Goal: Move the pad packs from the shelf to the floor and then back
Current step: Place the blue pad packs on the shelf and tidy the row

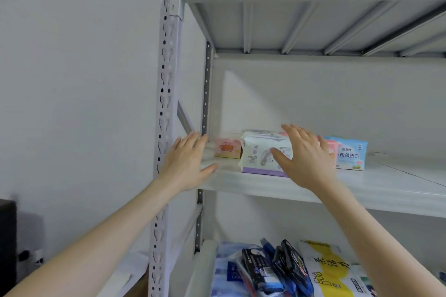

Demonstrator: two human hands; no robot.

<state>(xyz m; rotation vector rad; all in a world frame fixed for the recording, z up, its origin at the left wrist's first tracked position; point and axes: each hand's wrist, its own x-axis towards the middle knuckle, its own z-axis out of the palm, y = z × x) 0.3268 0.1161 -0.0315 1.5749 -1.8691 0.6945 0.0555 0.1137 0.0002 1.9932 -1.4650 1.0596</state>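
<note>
Several pad packs lie on a grey metal shelf (337, 190) at chest height. A white and purple pack (259, 154) sits in front, a small pink and orange pack (228, 149) is to its left, and a blue and pink pack (351, 154) is to its right. My right hand (306, 159) is spread open just in front of the white and purple pack, fingers straight, partly covering it. My left hand (188, 164) is open at the shelf's left corner, beside the small pink pack, holding nothing.
A perforated upright post (166, 103) stands at the shelf's left edge. Another shelf board (313, 24) hangs overhead. The lower shelf holds dark blue packets (270, 270) and a white and yellow bag (325, 272). A plain wall lies to the left.
</note>
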